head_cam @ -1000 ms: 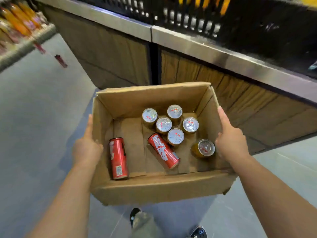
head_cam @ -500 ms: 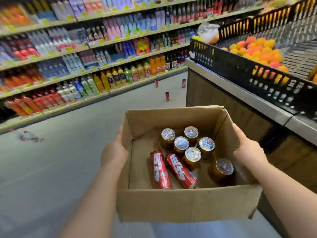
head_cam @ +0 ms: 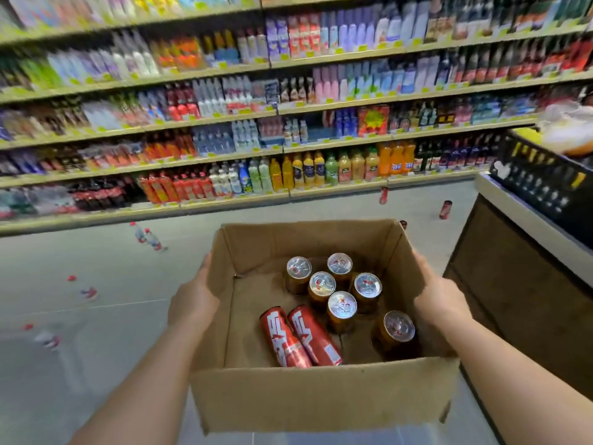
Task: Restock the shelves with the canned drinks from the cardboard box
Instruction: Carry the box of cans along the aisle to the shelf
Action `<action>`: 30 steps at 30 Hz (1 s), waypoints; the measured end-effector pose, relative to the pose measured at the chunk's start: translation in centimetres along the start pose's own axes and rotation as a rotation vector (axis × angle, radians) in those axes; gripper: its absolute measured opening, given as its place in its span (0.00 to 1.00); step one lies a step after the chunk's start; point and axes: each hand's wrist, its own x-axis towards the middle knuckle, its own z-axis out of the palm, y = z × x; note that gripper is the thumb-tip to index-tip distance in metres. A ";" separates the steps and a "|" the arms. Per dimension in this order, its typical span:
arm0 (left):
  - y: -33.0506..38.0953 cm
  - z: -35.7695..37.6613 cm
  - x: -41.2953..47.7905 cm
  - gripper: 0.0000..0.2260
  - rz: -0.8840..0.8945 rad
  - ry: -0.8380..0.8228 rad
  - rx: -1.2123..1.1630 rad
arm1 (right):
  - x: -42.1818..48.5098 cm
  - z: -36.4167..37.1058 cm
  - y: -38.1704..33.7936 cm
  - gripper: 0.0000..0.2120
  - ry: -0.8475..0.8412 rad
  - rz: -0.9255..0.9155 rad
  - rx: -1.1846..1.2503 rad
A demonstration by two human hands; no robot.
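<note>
We carry the box at six o'clock, left hand and right hand clamped on its side walls. We keep it level so the upright cans don't topple before the shelves at twelve.

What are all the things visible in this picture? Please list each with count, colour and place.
cardboard box: one, brown, held at centre
upright cans: six, silver tops, dark bodies, in the box, right side
lying cans: two, red, in the box, front
shelves: several tiers, full of coloured bottles, behind
floor cans: at least two, red, near the shelves
black crate: one, on the right counter
left hand: on the box's left wall
right hand: on the box's right wall
</note>
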 end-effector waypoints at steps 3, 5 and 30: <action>1.2 -0.6 3.4 0.38 -0.064 0.031 -0.026 | 5.3 -0.5 -2.9 0.41 -0.035 -0.042 -0.001; 1.9 -1.0 5.9 0.38 -0.097 0.050 -0.043 | 8.7 -0.6 -4.7 0.42 -0.054 -0.032 0.023; 6.1 -4.1 55.3 0.40 -0.018 0.095 -0.067 | 48.1 9.5 -32.7 0.42 0.044 -0.093 0.058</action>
